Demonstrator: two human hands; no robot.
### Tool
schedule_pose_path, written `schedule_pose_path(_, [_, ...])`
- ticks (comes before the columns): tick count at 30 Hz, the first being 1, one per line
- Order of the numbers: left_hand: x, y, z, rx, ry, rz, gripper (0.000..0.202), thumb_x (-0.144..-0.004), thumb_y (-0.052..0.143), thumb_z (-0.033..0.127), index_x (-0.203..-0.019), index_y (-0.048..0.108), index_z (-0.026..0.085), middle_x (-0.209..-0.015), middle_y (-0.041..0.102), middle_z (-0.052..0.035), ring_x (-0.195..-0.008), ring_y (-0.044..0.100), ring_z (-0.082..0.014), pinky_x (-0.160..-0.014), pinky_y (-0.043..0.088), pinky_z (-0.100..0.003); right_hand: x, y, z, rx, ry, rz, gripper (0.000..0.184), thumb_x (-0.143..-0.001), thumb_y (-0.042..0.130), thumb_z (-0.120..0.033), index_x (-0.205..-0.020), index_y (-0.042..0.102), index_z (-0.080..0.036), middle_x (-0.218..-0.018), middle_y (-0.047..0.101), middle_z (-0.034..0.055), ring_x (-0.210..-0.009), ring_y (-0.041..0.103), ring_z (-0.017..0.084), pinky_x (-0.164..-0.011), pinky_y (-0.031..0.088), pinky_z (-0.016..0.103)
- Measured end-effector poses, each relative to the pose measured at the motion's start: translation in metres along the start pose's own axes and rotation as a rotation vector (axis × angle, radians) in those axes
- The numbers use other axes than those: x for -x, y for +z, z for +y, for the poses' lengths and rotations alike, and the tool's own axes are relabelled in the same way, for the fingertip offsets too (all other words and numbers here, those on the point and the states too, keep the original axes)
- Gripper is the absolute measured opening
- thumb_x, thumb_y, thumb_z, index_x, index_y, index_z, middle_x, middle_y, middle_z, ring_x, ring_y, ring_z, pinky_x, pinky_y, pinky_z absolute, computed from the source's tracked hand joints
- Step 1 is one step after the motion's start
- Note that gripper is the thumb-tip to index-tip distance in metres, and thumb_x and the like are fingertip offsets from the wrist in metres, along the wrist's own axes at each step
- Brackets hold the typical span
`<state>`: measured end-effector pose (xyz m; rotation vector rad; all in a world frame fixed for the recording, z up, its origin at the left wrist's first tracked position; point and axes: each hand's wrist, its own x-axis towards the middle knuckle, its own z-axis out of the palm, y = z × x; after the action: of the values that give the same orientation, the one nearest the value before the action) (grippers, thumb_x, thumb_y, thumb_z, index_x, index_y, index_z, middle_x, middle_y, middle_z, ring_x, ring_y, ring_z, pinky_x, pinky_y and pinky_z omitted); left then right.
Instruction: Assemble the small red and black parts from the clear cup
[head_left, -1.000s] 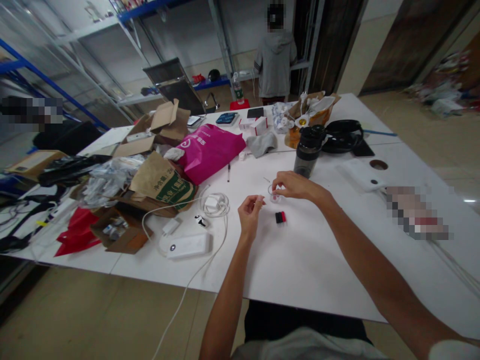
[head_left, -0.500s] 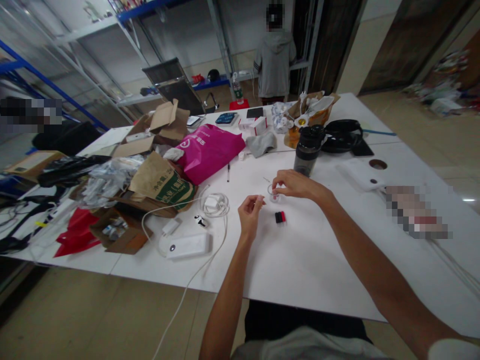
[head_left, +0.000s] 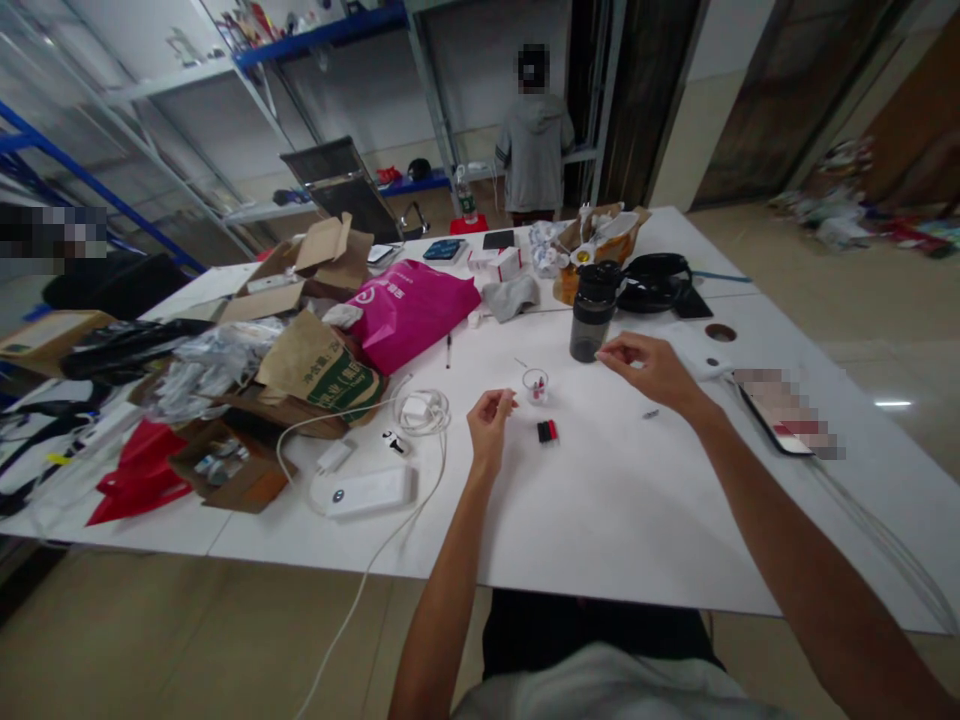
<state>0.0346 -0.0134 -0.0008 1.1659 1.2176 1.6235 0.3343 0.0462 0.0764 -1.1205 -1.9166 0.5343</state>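
Observation:
A small clear cup (head_left: 535, 388) with a few reddish bits inside stands on the white table (head_left: 600, 520). To its left, my left hand (head_left: 489, 425) is closed in a pinch; a tiny dark reddish tip shows at the fingertips, too small to name. My right hand (head_left: 649, 368) hovers right of the cup, thumb and fingertips pressed together; whatever they hold, if anything, cannot be made out. Small black and red pieces (head_left: 547, 432) lie side by side in front of the cup. Some tiny metallic bits (head_left: 650, 413) rest below my right hand.
Behind my right hand stands a dark bottle (head_left: 591, 315). A phone (head_left: 787, 415) with a cable lies at right. Leftward are a white power bank (head_left: 367, 492), a coiled cable (head_left: 424, 410), a magenta bag (head_left: 412, 312) and cardboard boxes (head_left: 232, 470). A person (head_left: 534, 150) stands beyond the table.
My right hand has left the clear cup and moved right, beside the bottle. The cup and the metallic bits are now uncovered. My left hand keeps its pinch; the view has shifted slightly.

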Motion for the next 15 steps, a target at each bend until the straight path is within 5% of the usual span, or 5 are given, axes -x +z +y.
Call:
schedule_pose_path(8, [0.0,0.0,-0.005,-0.036,-0.024,-0.054,0.039,-0.093,0.081,0.057,-0.094,0.08,0.018,-0.08,0.071,-0.0034,-0.074,0.061,-0.0159,-0.074,0.047,-0.029,0.091,-0.015,0.08,-0.032,0.266,0.169,0.043,-0.097,0.071,-0.064,-0.1,0.078,-0.021,-0.086,0.074,0.0056,-0.078,0.067,0.023,-0.074,0.054,0.037])
schedule_pose_path(15, [0.003,-0.008,-0.007,-0.295,-0.043,-0.319,0.043,-0.091,0.081,0.06,-0.093,0.081,0.018,-0.086,0.076,-0.0048,-0.075,0.062,-0.0167,-0.069,0.043,-0.028,0.112,-0.016,0.087,0.005,0.211,0.047,0.047,-0.094,0.072,-0.069,-0.106,0.081,-0.024,-0.104,0.075,0.0099,-0.091,0.069,0.027,-0.086,0.06,0.045])
